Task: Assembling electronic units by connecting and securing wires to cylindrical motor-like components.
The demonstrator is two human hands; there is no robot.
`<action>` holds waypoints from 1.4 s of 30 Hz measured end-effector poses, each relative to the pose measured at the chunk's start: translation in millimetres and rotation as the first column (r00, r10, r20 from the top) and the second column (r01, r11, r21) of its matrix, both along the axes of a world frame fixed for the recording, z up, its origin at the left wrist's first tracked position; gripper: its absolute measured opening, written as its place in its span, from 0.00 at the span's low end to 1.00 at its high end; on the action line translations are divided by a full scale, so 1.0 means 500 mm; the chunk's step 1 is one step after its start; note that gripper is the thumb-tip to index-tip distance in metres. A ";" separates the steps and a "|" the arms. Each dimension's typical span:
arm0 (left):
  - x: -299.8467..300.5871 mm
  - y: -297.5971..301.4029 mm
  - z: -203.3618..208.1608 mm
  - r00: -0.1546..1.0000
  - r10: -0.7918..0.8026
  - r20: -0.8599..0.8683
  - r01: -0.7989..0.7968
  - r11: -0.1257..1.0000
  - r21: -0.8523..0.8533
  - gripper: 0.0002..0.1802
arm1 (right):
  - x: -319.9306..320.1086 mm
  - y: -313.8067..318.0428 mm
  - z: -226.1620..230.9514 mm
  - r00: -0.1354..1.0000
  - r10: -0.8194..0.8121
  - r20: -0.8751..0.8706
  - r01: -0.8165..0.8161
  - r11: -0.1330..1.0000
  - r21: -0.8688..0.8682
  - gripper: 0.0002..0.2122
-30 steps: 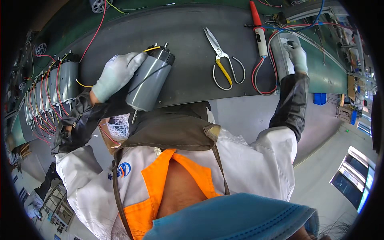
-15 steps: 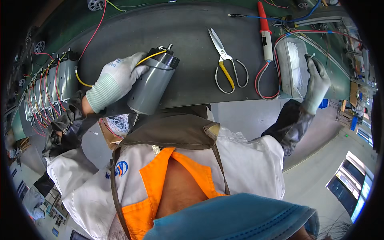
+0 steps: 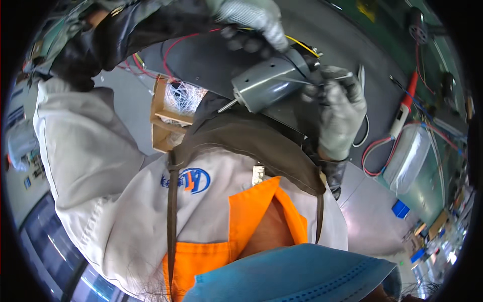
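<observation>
A grey cylindrical motor (image 3: pixel 271 83) lies tilted near the table's front edge, its thin shaft pointing toward me at lower left. My left hand (image 3: pixel 251 22), in a white glove with dark fingertips, is closed above the motor's far end. A yellow wire (image 3: pixel 298 41) runs out of its curled fingers to that end; whether they also press on the casing is hard to tell. My right hand (image 3: pixel 339 108), gloved too, pinches a thin white cable tie (image 3: pixel 293 79), which lies across the casing by the dark band. Part of the tie is hidden by the fingers.
Scissors (image 3: pixel 361 75) lie partly hidden behind my right hand. Farther right are a red-and-white probe tool (image 3: pixel 405 110) with looped cables and a clear tray (image 3: pixel 402 171) of cable ties. A cardboard box (image 3: pixel 160 100) holding white strips stands below the table edge at left.
My right hand has come from the tray to the motor with the cable tie. The motor has turned and its far end swung right; my left hand moved up. My view has turned.
</observation>
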State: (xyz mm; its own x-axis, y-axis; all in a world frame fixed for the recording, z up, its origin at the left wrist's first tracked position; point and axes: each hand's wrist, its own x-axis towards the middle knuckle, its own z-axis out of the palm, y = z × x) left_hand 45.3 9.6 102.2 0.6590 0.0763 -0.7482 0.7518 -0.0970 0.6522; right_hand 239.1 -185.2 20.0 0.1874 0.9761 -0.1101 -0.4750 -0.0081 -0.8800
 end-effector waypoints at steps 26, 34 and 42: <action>0.053 -0.117 -0.180 0.712 0.464 0.527 -0.665 0.686 0.294 0.15 | 0.003 0.071 -0.018 0.972 -0.107 0.208 0.120 0.991 -0.051 0.22; 0.060 -0.121 -0.172 0.771 0.277 0.574 -0.582 0.672 0.457 0.14 | 0.029 0.078 -0.014 0.964 -0.024 0.265 0.038 0.998 -0.049 0.23; 0.085 -0.120 -0.205 0.656 0.386 0.649 -0.667 0.700 0.257 0.14 | 0.052 0.080 -0.022 0.966 0.113 0.233 -0.092 0.991 -0.099 0.24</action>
State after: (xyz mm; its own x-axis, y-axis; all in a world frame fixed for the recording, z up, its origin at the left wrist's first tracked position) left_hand 87.6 -50.3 -0.2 0.6465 0.7577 -0.0889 0.3265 -0.1694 0.9299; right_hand 265.2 -145.3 9.1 0.1181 0.9801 -0.1596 -0.2456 -0.1269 -0.9610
